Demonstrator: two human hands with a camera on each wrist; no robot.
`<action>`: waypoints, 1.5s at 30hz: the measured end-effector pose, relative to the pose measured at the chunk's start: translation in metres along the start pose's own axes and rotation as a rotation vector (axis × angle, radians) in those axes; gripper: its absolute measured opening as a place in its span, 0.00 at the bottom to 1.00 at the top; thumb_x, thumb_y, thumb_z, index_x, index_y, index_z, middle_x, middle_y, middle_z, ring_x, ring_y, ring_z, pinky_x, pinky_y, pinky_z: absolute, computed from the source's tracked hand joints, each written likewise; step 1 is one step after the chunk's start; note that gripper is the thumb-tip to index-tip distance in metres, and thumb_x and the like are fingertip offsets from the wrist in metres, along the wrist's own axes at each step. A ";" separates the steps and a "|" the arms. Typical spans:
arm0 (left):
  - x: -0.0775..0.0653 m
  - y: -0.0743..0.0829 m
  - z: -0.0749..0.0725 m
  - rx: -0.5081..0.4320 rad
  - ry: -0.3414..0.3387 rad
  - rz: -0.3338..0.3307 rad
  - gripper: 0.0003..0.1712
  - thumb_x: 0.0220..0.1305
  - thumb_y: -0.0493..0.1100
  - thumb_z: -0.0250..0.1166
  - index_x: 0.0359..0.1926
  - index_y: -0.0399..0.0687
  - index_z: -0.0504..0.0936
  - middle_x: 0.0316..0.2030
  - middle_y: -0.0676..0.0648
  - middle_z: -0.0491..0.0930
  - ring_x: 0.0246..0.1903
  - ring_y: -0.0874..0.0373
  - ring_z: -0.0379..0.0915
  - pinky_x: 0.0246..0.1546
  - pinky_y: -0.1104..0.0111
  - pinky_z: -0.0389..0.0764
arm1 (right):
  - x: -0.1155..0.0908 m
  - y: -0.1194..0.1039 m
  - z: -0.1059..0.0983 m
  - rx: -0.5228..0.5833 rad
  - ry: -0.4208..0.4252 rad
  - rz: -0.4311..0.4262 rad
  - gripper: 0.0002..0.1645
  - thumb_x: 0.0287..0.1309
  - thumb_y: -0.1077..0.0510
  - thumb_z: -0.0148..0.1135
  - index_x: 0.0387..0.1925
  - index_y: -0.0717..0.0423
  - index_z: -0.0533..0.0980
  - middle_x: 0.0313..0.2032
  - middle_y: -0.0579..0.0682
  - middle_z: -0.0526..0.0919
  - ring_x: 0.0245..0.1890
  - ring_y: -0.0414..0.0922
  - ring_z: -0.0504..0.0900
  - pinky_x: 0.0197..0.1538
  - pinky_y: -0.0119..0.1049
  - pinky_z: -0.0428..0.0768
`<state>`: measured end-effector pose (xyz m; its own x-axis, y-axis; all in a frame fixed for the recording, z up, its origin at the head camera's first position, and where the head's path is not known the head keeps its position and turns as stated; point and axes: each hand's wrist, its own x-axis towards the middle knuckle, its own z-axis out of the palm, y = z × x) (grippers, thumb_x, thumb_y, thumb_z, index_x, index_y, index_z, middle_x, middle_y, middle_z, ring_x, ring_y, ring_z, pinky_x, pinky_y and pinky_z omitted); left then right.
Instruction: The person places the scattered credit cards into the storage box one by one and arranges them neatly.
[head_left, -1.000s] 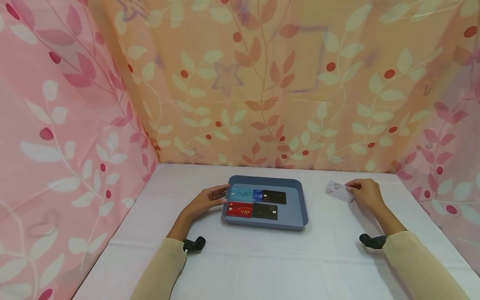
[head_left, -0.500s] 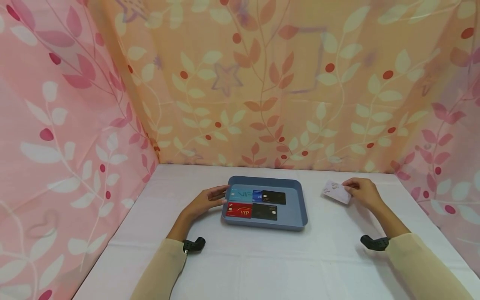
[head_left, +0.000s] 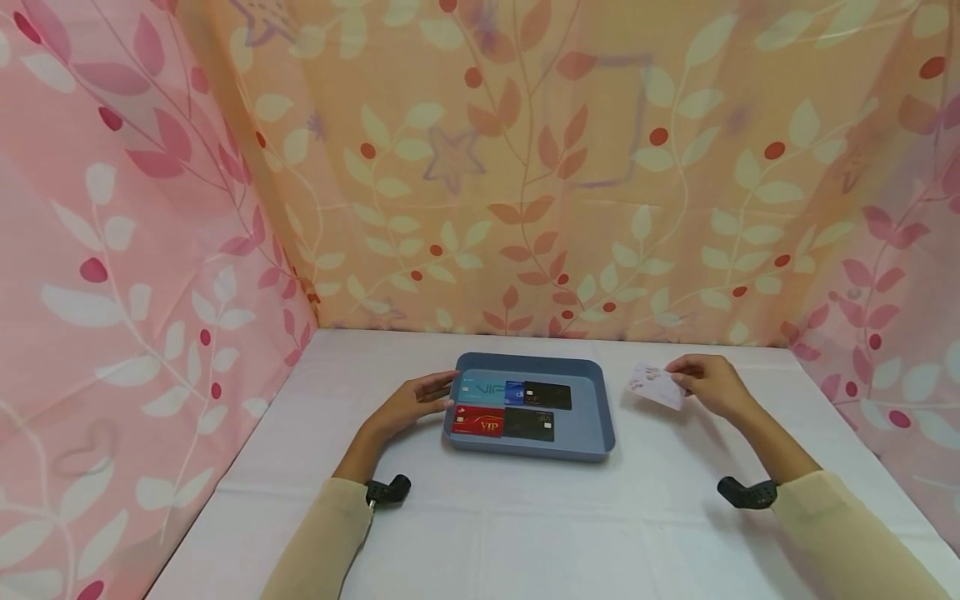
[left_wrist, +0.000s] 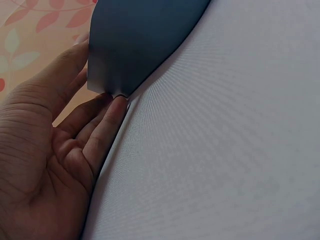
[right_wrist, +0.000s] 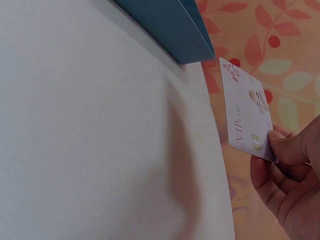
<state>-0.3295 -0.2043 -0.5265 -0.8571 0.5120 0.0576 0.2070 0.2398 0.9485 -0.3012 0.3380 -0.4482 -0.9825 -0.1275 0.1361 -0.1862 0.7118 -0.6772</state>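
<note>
A pale floral card [head_left: 656,386], printed "VIP CARD" with a gold chip, is pinched at one edge by my right hand [head_left: 708,383]. It is raised and tilted, right of the blue-grey tray [head_left: 585,433]. In the right wrist view, the thumb presses on the front of the card [right_wrist: 245,110], with fingers behind it. My left hand [head_left: 408,406] touches the tray's left side with loosely extended fingers [left_wrist: 107,122]. Inside the tray lie a light blue card [head_left: 480,388], a red card [head_left: 478,421], a black card [head_left: 529,423], and another black card [head_left: 549,395] overlapping a blue one [head_left: 514,392].
A white cloth [head_left: 555,533] covers the table. Patterned fabric stands behind [head_left: 517,208] and on both sides. Each wrist carries a black camera mount, one on the left wrist [head_left: 388,489] and one on the right [head_left: 748,493].
My right hand has moved left toward the tray with the floral card, which has come up and tilted. The left hand, tray and other cards have stayed in place.
</note>
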 end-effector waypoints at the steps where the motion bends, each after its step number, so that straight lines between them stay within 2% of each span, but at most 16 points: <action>1: 0.000 0.000 0.000 -0.001 0.000 0.001 0.37 0.68 0.47 0.69 0.75 0.56 0.68 0.74 0.45 0.65 0.72 0.49 0.63 0.67 0.53 0.69 | 0.000 -0.002 0.000 0.000 -0.003 -0.007 0.11 0.68 0.68 0.60 0.48 0.72 0.80 0.43 0.67 0.84 0.34 0.50 0.81 0.34 0.30 0.85; 8: 0.001 -0.001 0.000 -0.002 -0.004 0.005 0.37 0.69 0.46 0.68 0.75 0.53 0.67 0.74 0.45 0.65 0.72 0.49 0.63 0.68 0.54 0.69 | -0.004 -0.017 0.001 0.025 -0.043 -0.008 0.12 0.69 0.68 0.59 0.49 0.71 0.80 0.47 0.70 0.83 0.36 0.52 0.82 0.37 0.31 0.86; 23: 0.000 0.001 0.000 -0.008 -0.011 0.005 0.37 0.69 0.46 0.68 0.75 0.51 0.67 0.74 0.45 0.65 0.72 0.49 0.63 0.68 0.54 0.69 | -0.008 -0.048 0.009 0.055 -0.113 0.004 0.10 0.67 0.68 0.60 0.47 0.68 0.82 0.44 0.63 0.85 0.36 0.50 0.82 0.40 0.35 0.87; 32: 0.001 0.001 -0.001 -0.021 -0.016 0.011 0.37 0.70 0.44 0.68 0.76 0.49 0.66 0.74 0.44 0.65 0.72 0.48 0.63 0.68 0.54 0.68 | -0.004 -0.063 0.012 0.063 -0.163 -0.039 0.10 0.67 0.69 0.60 0.46 0.67 0.83 0.40 0.59 0.86 0.36 0.50 0.82 0.39 0.32 0.86; 40: 0.003 -0.004 -0.002 -0.011 0.000 0.012 0.37 0.69 0.45 0.68 0.75 0.51 0.67 0.73 0.46 0.66 0.72 0.48 0.64 0.68 0.56 0.69 | -0.001 -0.072 0.021 0.055 -0.211 -0.085 0.12 0.66 0.70 0.60 0.48 0.65 0.85 0.44 0.61 0.87 0.37 0.50 0.82 0.40 0.33 0.86; 45: 0.003 -0.004 -0.002 -0.009 -0.004 0.011 0.36 0.69 0.46 0.68 0.75 0.51 0.67 0.73 0.45 0.66 0.72 0.48 0.63 0.67 0.57 0.70 | 0.002 -0.077 0.028 0.073 -0.243 -0.099 0.11 0.65 0.70 0.61 0.46 0.65 0.85 0.42 0.59 0.86 0.35 0.49 0.80 0.37 0.35 0.85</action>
<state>-0.3336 -0.2051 -0.5294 -0.8530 0.5176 0.0672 0.2124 0.2266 0.9506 -0.2886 0.2633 -0.4157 -0.9316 -0.3620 0.0324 -0.2727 0.6373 -0.7207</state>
